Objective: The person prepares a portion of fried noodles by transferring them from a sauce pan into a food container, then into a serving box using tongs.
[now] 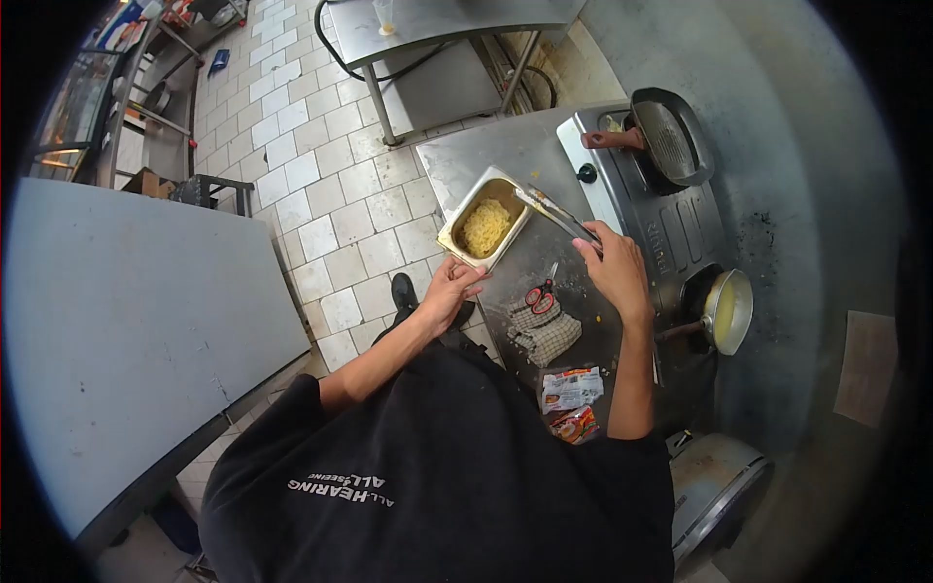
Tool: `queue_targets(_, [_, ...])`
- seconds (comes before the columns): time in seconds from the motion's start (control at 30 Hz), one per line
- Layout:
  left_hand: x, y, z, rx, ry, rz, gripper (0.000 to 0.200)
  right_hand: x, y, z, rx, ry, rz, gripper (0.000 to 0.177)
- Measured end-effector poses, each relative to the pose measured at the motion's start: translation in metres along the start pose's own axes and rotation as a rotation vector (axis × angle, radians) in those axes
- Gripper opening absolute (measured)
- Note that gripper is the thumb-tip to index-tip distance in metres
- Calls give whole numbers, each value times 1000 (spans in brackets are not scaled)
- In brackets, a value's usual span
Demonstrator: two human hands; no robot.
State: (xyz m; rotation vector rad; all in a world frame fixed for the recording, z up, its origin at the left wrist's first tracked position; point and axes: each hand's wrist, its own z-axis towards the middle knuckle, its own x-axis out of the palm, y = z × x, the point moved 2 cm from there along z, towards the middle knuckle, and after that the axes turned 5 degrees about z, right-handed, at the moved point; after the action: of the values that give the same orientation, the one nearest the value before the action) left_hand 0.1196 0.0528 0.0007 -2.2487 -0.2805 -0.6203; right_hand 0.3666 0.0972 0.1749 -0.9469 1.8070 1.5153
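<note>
Our left hand [452, 290] grips the near corner of the metal tray [455, 227], fingers [473, 276] clamped on its rim. The tray sits at the edge of the steel desk [486, 155], and part of it juts out over the tiled floor [340, 185]. A heap of yellow noodles [486, 225] lies inside the tray.

Our right hand [612, 270] is just to the right of the tray, fingers closed around the handle end of the tongs [556, 212]. The tongs slant up and left from that hand, so their tips hang over the tray's far right rim. The two arms of the tongs look nearly pressed together.

Nearer to us than the tray, red-handled scissors [540, 294] rest on a checked cloth [544, 332]. Nearer still lie some opened noodle packets [571, 396]. Right of the tray stands the stove [649, 222]. A ridged grill pan [673, 136] sits on the burner beyond the tray's level, and a small pan [729, 311] with yellow liquid sits on the burner closer to us. Well beyond the tray, a second steel table [437, 19] carries a cup [386, 17]
</note>
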Motion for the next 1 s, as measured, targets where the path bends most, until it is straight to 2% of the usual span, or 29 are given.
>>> queue_targets(0.1, [-7, -8, 4, 112, -19, 99, 35, 0, 33, 8, -20, 77, -72, 28])
queue_targets(0.17, [-11, -12, 9, 314, 0, 156, 32, 3, 55, 14, -42, 119, -177, 27])
queue_targets(0.33, [-23, -19, 18, 269, 85, 62, 28, 11, 72, 30, -84, 153, -418, 27])
queue_targets(0.43, [-44, -27, 35, 290, 62, 81, 27, -7, 86, 32, -12, 156, -434, 27])
queue_targets(0.5, [-55, -38, 47, 332, -60, 27, 28, -21, 90, 28, 48, 110, -380, 29])
queue_targets(0.53, [-56, -44, 48, 337, -41, 34, 39, -24, 87, 28, 60, 105, -373, 32])
queue_targets(0.57, [-56, -47, 48, 331, -37, 34, 39, -26, 85, 28, 67, 105, -374, 32])
queue_targets(0.63, [-49, -55, 42, 338, -39, -146, 52, -29, 80, 25, 79, 54, -340, 35])
queue_targets(0.67, [-47, -55, 42, 346, -29, -88, 62, -29, 80, 23, 89, 50, -342, 35])
queue_targets(0.8, [-43, -45, 37, 260, -96, -31, 55, -25, 80, 13, 75, 4, -307, 38])
queue_targets(0.87, [-44, -38, 31, 210, -157, 185, 66, -22, 80, 8, 76, 3, -282, 38])
queue_targets(0.9, [-43, -36, 29, 210, -154, 189, 66, -20, 83, 6, 99, 20, -252, 37])
queue_targets(0.97, [-42, -27, 23, 46, -235, 197, 75, -15, 86, 3, 125, 35, -220, 36])
queue_targets(1.0, [-39, -25, 18, -31, -200, 166, 79, -12, 88, 3, 120, 45, -221, 35])
